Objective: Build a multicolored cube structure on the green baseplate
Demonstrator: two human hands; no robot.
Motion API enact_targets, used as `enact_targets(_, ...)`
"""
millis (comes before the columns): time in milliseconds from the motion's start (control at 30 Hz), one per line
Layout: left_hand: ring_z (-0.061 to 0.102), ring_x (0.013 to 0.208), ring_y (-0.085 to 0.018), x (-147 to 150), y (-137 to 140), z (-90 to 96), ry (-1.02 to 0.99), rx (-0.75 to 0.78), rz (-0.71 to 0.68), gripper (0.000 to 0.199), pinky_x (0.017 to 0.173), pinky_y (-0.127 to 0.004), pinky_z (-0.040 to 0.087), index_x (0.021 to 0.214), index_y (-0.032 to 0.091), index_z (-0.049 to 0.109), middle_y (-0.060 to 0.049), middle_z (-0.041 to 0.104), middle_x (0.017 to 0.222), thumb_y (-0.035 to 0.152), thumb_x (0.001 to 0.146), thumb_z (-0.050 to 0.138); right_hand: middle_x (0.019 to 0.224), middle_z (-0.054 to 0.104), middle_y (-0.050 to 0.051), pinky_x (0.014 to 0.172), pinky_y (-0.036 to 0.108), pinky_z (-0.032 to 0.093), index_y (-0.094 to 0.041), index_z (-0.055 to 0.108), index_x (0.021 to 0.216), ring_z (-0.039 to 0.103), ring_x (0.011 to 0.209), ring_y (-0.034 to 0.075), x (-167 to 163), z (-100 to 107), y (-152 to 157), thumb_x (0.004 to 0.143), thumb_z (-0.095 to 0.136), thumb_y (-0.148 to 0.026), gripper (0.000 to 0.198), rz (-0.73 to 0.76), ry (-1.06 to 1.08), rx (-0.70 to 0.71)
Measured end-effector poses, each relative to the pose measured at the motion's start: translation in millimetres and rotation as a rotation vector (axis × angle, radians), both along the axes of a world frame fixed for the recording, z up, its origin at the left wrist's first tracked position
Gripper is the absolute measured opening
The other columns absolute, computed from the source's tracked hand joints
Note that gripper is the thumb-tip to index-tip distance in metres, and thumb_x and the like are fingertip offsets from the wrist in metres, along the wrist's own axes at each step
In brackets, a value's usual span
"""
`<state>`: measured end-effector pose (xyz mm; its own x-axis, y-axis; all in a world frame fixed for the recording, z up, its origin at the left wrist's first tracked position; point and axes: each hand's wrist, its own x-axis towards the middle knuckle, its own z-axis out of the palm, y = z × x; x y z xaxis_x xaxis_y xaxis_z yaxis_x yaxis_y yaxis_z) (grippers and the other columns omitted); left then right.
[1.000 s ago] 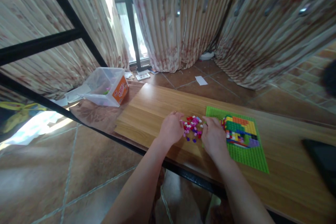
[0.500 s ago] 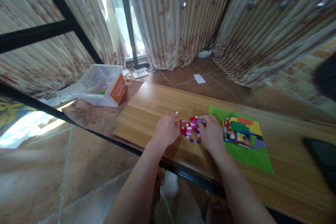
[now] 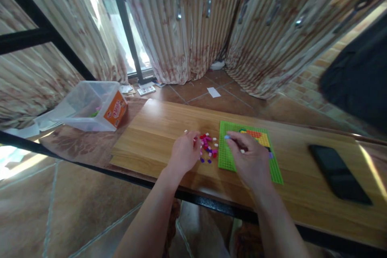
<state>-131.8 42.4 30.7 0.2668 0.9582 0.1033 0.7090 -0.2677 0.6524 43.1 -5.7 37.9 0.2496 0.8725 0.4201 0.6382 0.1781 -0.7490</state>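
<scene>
My right hand point(image 3: 250, 159) is over the green baseplate point(image 3: 226, 157), its thumb and forefinger pinching a small light blue brick point(image 3: 227, 137). Against that hand's curled fingers shows a white piece. Partly hidden behind it on the plate is a multicoloured brick build, with orange, yellow and purple parts point(image 3: 265, 139) showing. To the left, my left hand point(image 3: 185, 151) rests at the edge of a scatter of loose red, pink, white and purple bricks point(image 3: 207, 142). Its fingers are curled together, with a bit of red and white at the fingertips that is too small to name.
A clear plastic bin point(image 3: 81, 123) with an orange label stands at the left end of the wooden table point(image 3: 151, 129). A black phone point(image 3: 340, 175) lies to the right. A dark-clothed person point(image 3: 359, 64) is at the far right. Metal clips hang from the bar above.
My right hand has moved from the loose bricks rightward onto the green baseplate, with the small light blue brick in its pinch. My left hand stays beside the loose bricks. The view has turned right.
</scene>
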Motion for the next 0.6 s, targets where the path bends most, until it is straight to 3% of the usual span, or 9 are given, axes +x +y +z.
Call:
enact_targets(133, 0.063, 0.089, -0.017, 21, -9, -0.2, -0.076, 0.044, -0.089, 0.023, 0.083, -0.031, 0.049, 0.102, 0.017, 0.065, -0.006, 0.069, 0.097, 0.018, 0.089, 0.046, 0.093, 0.074, 0.007, 0.073, 0.036, 0.057, -0.02, 0.072, 0.097, 0.068, 0.078, 0.02, 41, 10, -12, 0.084, 0.059, -0.036, 0.025, -0.173, -0.012, 0.016)
enact_targets(333, 0.061, 0.089, -0.017, 47, -21, -4.2, -0.091, 0.056, -0.204, 0.026, 0.086, -0.032, 0.049, 0.106, 0.016, 0.065, -0.007, 0.066, 0.1, 0.014, 0.087, 0.047, 0.083, 0.075, 0.007, 0.072, 0.037, 0.057, -0.019, 0.074, 0.093, 0.069, 0.074, 0.021, 92, 7, -24, 0.079, 0.065, -0.036, 0.023, -0.397, -0.032, 0.02)
enact_targets(600, 0.061, 0.09, -0.017, 61, -28, -11.9, -0.088, 0.069, -0.229, 0.026, 0.084, -0.033, 0.051, 0.107, 0.016, 0.064, -0.008, 0.064, 0.103, 0.016, 0.086, 0.05, 0.084, 0.075, 0.006, 0.068, 0.034, 0.056, -0.02, 0.073, 0.087, 0.069, 0.072, 0.02, 92, 2, -23, 0.079, 0.063, -0.039, 0.023, -0.272, -0.005, -0.065)
